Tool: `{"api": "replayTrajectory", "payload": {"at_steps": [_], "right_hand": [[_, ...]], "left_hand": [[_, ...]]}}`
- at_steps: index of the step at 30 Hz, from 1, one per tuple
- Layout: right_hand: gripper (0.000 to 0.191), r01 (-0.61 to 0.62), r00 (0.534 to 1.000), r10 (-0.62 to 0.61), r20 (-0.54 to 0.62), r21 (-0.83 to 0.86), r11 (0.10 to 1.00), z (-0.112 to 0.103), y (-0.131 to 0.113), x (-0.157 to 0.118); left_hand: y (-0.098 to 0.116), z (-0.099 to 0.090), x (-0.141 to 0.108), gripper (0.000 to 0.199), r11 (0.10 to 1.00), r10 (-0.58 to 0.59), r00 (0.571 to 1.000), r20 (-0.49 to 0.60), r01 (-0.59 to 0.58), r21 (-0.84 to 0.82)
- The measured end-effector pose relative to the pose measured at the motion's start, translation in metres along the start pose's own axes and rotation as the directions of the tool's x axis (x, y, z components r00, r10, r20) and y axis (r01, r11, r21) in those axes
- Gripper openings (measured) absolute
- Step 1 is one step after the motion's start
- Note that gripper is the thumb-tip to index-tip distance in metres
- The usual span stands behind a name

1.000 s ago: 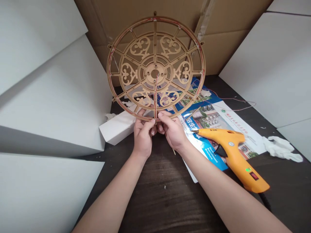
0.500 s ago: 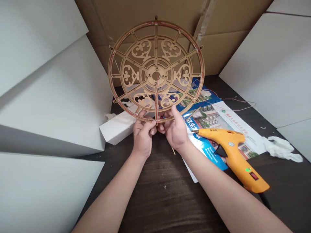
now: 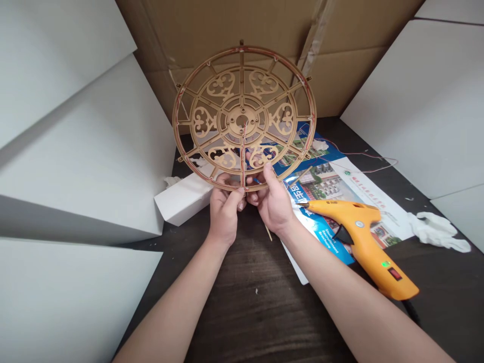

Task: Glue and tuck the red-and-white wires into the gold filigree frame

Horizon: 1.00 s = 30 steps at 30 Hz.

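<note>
A round gold-coloured openwork frame (image 3: 242, 121), with spokes, scroll ornaments and a hub with a hole, is held up in front of me, tilted back. Thin red and white wires run round its rim channel and down the lowest spoke. My left hand (image 3: 226, 209) grips the bottom of the rim, its thumb near the lowest spoke. Just right of that spoke, my right hand (image 3: 276, 204) is closed on the same rim, thumb on the front. Some of its fingers are behind the frame and partly hidden.
At right a yellow hot glue gun (image 3: 363, 237) lies on a blue and white brochure (image 3: 340, 176). Crumpled white gloves (image 3: 440, 232) lie beyond it. A white box (image 3: 185, 196) sits behind my left hand. Loose wire (image 3: 372, 171) trails across the dark table (image 3: 245, 302). Cardboard (image 3: 227, 30) stands behind.
The frame's top edge has dropped and tilted farther away from me, so the disc looks flatter. Both hands keep their hold on the bottom rim, nearly in place.
</note>
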State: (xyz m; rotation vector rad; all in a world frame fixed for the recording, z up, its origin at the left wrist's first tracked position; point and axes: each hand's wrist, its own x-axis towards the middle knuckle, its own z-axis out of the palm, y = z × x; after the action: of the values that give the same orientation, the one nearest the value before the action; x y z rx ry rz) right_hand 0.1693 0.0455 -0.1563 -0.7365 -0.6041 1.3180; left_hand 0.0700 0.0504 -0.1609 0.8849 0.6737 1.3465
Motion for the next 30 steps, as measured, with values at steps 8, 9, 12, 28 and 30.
{"api": "replayTrajectory", "payload": {"at_steps": [8,9,12,28,30], "right_hand": [[0.046,0.024,0.998,-0.021,0.055,-0.051,0.998,-0.0002,0.0002,-0.0012],[0.045,0.024,0.998,-0.022,0.052,-0.043,0.999,-0.0001,0.0002,-0.0013],[0.044,0.030,0.999,-0.029,0.030,-0.039,0.999,0.0005,-0.0004,-0.0014],[0.046,0.033,0.999,-0.031,0.016,-0.134,0.990,0.0006,-0.0006,-0.0010],[0.047,0.035,0.999,-0.033,0.013,-0.135,0.990,0.0011,-0.0011,-0.0013]], "left_hand": [[-0.0040,-0.0042,-0.0010,0.018,0.997,0.036,0.991,0.129,-0.045,0.063],[-0.0040,-0.0044,-0.0010,0.017,0.997,0.040,0.990,0.134,-0.048,0.059],[-0.0038,-0.0046,-0.0013,0.017,0.997,0.046,0.989,0.144,-0.055,0.057],[-0.0026,-0.0013,-0.0026,0.016,0.997,0.049,0.991,0.126,-0.056,0.053],[-0.0023,-0.0009,-0.0025,0.015,0.997,0.053,0.990,0.127,-0.060,0.052]]}}
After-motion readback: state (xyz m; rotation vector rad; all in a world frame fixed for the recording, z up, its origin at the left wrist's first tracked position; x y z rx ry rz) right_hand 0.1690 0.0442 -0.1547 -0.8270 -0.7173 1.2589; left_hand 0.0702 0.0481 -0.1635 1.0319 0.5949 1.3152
